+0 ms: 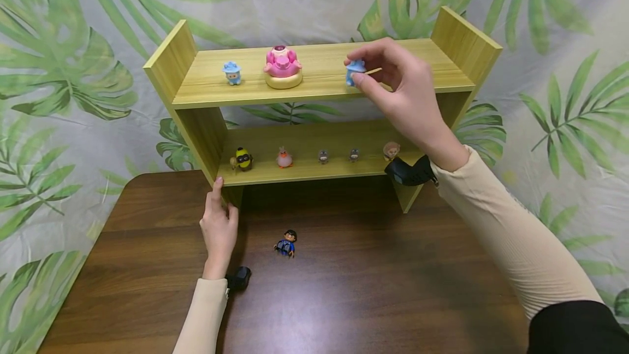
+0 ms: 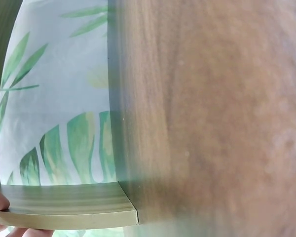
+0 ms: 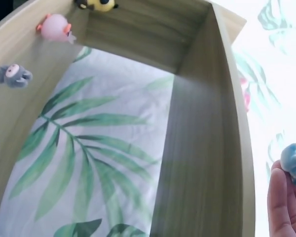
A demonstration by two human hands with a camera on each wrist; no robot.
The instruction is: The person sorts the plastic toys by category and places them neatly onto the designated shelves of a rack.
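Observation:
My right hand (image 1: 400, 83) pinches a small light-blue figurine (image 1: 355, 71) between thumb and fingers over the top board of a two-tier wooden shelf (image 1: 321, 94). At the edge of the right wrist view, the same blue figurine (image 3: 292, 163) shows in the fingertips. Low on the shelf's left side, my left hand (image 1: 219, 231) grips the side panel (image 2: 69, 219), thumb on one face and fingers on the other. A similar blue-hatted figurine (image 1: 232, 73) and a pink figure on a yellow base (image 1: 283, 67) stand on the top board.
Along the lower board stand a yellow-and-black figure (image 1: 243, 159), a pink bird-like figure (image 1: 283, 158), two small grey figures (image 1: 322, 157) and a brown-and-cream figure (image 1: 391, 150). A dark-haired toy figure in blue (image 1: 286, 243) lies on the brown table (image 1: 334, 288). Leaf-patterned cloth (image 1: 304, 4) hangs behind.

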